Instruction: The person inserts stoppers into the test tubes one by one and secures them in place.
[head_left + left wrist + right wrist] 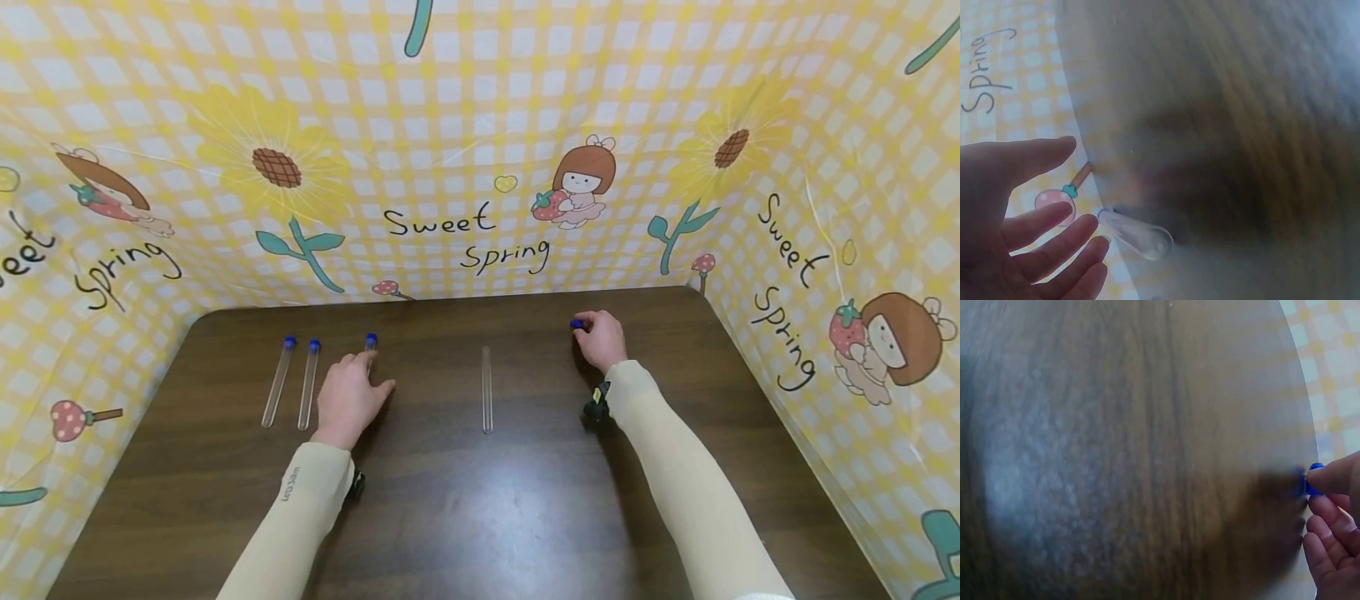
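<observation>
Fingertips of the right hand (602, 340) pinched a blue cap (577, 324), light and slippery; left hand (348, 398) lay open over a fragile capped tube (370, 350), best held mid-length.

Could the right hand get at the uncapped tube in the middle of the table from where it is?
Probably yes. The uncapped tube lies alone on bare table, just left of the right hand, with nothing between them. That hand already pinches a blue cap, though.

"Sweet Spring" on backdrop (465, 237); sleeve (300, 492) logo illegible
</observation>
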A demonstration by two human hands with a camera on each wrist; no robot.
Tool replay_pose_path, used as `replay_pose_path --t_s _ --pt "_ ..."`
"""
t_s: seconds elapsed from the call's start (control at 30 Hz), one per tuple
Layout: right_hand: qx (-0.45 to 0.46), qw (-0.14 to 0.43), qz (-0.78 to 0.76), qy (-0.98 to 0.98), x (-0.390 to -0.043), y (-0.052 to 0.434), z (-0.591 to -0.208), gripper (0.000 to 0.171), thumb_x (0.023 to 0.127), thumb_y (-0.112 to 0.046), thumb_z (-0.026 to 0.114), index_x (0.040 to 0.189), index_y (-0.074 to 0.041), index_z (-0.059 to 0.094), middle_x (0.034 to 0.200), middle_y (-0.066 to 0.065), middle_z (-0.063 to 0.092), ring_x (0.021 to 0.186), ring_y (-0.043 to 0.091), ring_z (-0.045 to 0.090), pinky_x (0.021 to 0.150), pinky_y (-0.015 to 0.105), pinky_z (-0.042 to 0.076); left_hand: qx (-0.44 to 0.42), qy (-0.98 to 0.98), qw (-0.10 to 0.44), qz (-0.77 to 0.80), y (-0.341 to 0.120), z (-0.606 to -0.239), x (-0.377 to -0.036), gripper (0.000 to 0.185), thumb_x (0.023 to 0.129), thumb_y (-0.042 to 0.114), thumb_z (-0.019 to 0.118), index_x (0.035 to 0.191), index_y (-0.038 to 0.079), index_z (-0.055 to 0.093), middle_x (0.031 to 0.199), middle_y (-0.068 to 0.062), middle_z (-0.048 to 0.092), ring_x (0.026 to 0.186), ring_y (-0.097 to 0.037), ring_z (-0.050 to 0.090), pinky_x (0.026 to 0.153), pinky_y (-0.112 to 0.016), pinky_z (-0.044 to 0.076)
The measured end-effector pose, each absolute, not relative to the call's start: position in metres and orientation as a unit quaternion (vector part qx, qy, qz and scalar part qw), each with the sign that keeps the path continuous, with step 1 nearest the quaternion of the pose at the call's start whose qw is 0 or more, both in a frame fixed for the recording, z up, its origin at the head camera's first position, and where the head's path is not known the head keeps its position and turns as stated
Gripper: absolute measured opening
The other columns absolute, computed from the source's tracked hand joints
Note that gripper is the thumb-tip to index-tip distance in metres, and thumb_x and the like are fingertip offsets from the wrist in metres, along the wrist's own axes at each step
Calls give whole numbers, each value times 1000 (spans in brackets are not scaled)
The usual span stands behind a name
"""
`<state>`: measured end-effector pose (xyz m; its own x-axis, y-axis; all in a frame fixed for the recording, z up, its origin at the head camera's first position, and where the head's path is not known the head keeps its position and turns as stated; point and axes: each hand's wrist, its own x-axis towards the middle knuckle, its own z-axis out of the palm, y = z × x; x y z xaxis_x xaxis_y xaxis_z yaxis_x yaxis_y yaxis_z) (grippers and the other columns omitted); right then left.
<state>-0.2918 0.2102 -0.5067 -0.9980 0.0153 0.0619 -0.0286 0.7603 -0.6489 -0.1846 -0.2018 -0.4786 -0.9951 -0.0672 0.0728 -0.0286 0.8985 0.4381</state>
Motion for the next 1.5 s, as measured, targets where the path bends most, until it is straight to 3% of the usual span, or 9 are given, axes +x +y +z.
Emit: replay_pose_path --t_s 0.33,0.6,1.13,1.5 --pt "0 39 357 -933 -291 210 -509 32 95 -16 72 122 2 70 112 19 65 107 36 60 95 48 47 7 -972 33 -234 -180 -482 -183 61 89 29 80 139 1 58 133 -26 58 120 -46 55 95 -59 46" --pt "11 46 335 -941 -290 207 -510 22 95 -13 73 112 1 74 108 17 61 102 34 58 91 48 47 -28 -969 35 -244 -154 -483 -178 64 87 30 82 138 -1 59 129 -24 61 117 -43 58 99 -55 45" --pt "12 77 360 -930 -290 202 -510 23 98 -17 70 114 -1 73 111 17 65 103 33 60 93 47 47 -70 -968 22 -239 -102 -488 -169 65 87 43 80 136 4 62 128 -16 63 118 -36 59 94 -51 50" --pt "10 73 399 -914 -284 200 -503 26 103 -20 63 116 2 70 104 17 67 94 31 59 85 45 49 -99 -968 24 -231 -72 -495 -163 69 82 45 84 133 3 63 118 -14 66 108 -32 62 88 -47 52"
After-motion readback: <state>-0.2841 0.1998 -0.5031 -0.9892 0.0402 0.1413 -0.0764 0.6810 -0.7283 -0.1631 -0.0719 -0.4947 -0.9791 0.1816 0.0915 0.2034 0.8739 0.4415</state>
